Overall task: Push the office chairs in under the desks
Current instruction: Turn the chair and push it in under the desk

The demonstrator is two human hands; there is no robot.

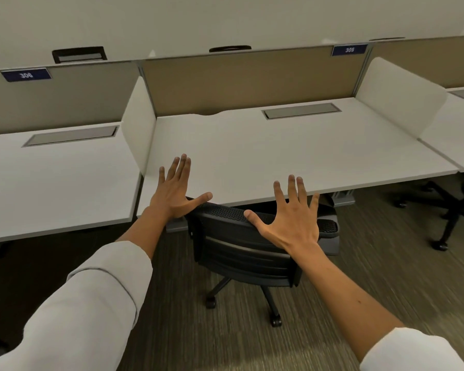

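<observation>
The black office chair (241, 245) at the middle desk (292, 153) looks pushed in: its seat is hidden under the desktop and its backrest top sits right at the near edge. The left hand (174, 191) and right hand (292, 218) are spread flat with straight fingers, gripping nothing; whether the palms touch the backrest is unclear. To the far right, another chair's base (445, 212) shows beneath the next desk (461, 140), seemingly in too. Any chairs left elsewhere cannot be judged.
</observation>
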